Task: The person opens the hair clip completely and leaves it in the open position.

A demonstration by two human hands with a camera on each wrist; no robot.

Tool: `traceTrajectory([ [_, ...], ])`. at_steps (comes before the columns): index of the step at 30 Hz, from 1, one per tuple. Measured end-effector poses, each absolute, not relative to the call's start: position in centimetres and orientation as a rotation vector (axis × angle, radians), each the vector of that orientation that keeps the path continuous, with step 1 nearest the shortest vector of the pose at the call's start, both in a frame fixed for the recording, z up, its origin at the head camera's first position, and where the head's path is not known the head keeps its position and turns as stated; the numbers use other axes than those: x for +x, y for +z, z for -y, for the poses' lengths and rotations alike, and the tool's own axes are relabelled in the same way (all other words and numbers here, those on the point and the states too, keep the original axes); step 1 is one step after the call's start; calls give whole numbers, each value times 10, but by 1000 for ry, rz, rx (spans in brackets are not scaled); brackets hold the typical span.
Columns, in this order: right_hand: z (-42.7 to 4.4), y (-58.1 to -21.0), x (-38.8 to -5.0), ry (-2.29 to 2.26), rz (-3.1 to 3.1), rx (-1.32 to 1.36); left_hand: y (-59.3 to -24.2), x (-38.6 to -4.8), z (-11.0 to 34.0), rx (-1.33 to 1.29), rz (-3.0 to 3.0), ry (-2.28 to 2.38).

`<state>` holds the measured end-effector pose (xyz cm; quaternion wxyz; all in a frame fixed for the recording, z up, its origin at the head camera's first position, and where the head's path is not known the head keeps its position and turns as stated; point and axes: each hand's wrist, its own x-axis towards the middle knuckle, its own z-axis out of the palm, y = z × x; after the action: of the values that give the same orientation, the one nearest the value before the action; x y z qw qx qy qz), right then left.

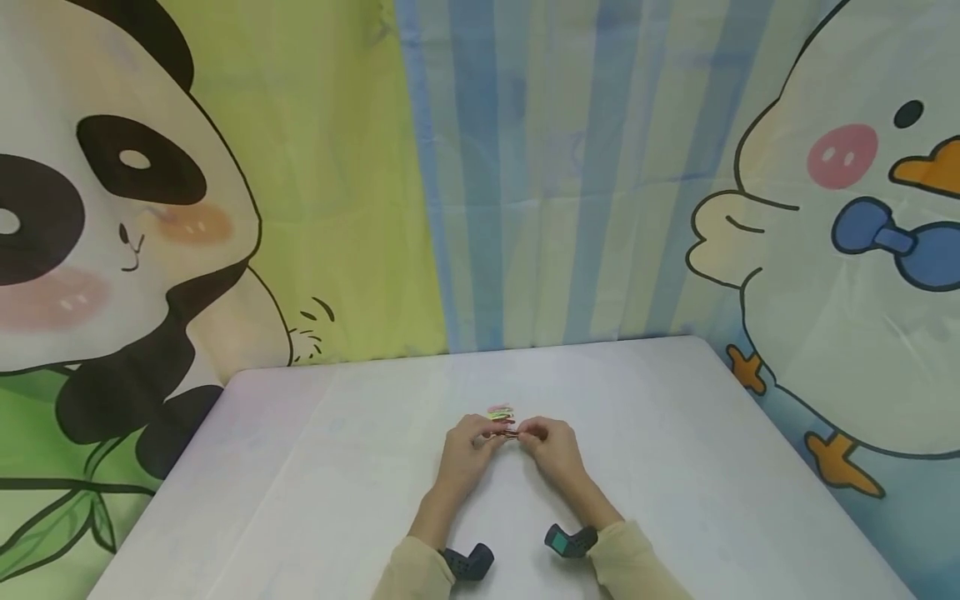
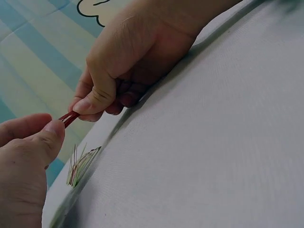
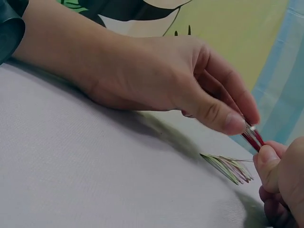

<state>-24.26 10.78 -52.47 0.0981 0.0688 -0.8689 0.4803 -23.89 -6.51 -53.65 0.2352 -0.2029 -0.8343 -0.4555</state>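
Observation:
Between both hands, just above the table, is a slim red hair clip (image 2: 70, 118) with a slot along its length and a silvery end (image 3: 250, 127). My left hand (image 1: 467, 457) pinches one end between thumb and fingers. At the opposite end, my right hand (image 1: 557, 454) grips it with thumb and forefinger. Just beyond the hands lies a small bunch of thin, colourful clip-like pieces (image 1: 500, 412), green, pink and dark red among them. The fingertips hide both ends of the clip in part.
A white-covered table (image 1: 315, 483) spreads around the hands. Behind it hangs a curtain (image 1: 525, 167) with a panda, stripes and a white bird. Dark wrist cameras (image 1: 471, 563) sit on both wrists, by the pale sleeves.

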Motion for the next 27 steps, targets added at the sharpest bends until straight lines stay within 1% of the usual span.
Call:
traceTrajectory([
  [10,-113,-523,-248,1549,2623,214,-537,-244,71,-728,2255,-941],
  [14,-113,-526,-244,1494,2632,282,-536,-235,69,-706,2201,-839],
  [18,-113,-529,-242,1439,2627,327,-538,-233,68,-681,2184,-853],
  [27,-110,-529,-240,1488,2555,350,-539,-241,73,-668,2099,-850],
])
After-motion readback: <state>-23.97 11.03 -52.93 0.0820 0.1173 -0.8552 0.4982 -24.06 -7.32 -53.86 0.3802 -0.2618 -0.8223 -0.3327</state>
